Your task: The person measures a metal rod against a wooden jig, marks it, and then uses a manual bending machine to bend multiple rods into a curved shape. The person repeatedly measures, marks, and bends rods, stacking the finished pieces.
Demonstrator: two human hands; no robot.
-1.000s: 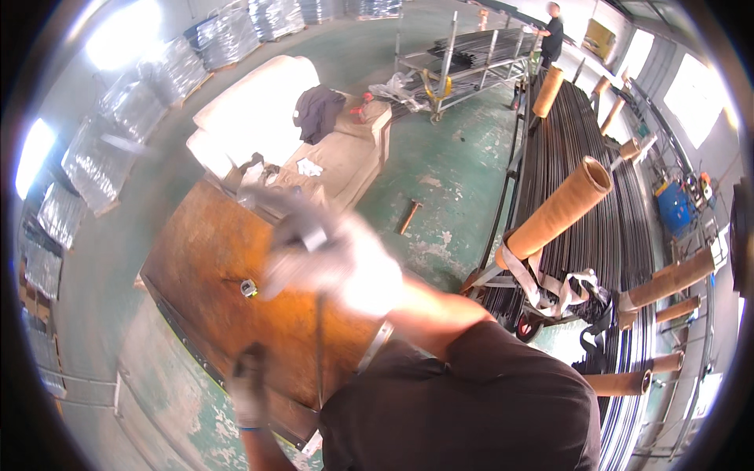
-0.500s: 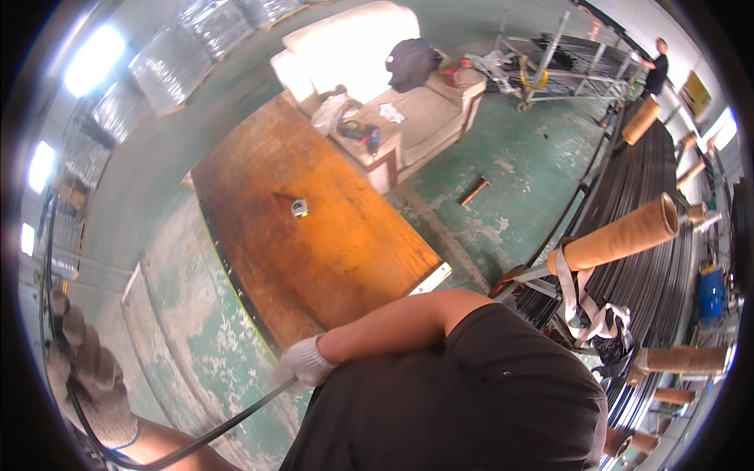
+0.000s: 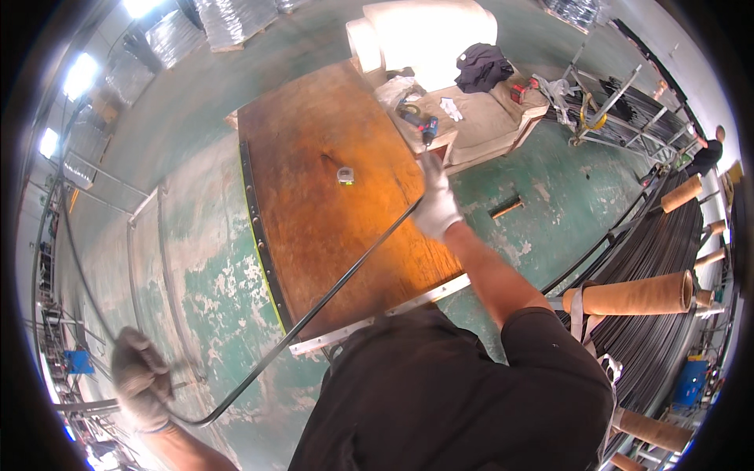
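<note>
A person is standing at the near edge of a brown wooden table (image 3: 314,196), and a long black rod (image 3: 330,290) is stretching between both gloved hands. The right hand (image 3: 434,206), in a white glove, is reaching out toward 1 o'clock and is closing around the rod's far end, above the table's right edge. From there the rod is running down toward 7 o'clock, crossing the tabletop and its metal-trimmed near edge, then curving over the green floor (image 3: 196,259) to the left hand (image 3: 140,375). That hand, in a dark glove, is sitting low at 8 o'clock with its fingers wrapped tight round the rod's bent end. A small tape measure (image 3: 345,175) is lying alone near the table's middle, at about 11 o'clock from the right hand and well apart from the rod. Beyond the right hand, at 12 o'clock, a drill (image 3: 417,123) is resting on a low beige bench (image 3: 487,125), with a dark cloth (image 3: 481,64) further back. A hammer (image 3: 506,207) is lying on the floor at 3 o'clock from the right hand. Along the right side, a stack of black rods (image 3: 667,251) is lying beside cardboard tubes (image 3: 640,294). Another person (image 3: 705,153) is standing far off at 2 o'clock.
</note>
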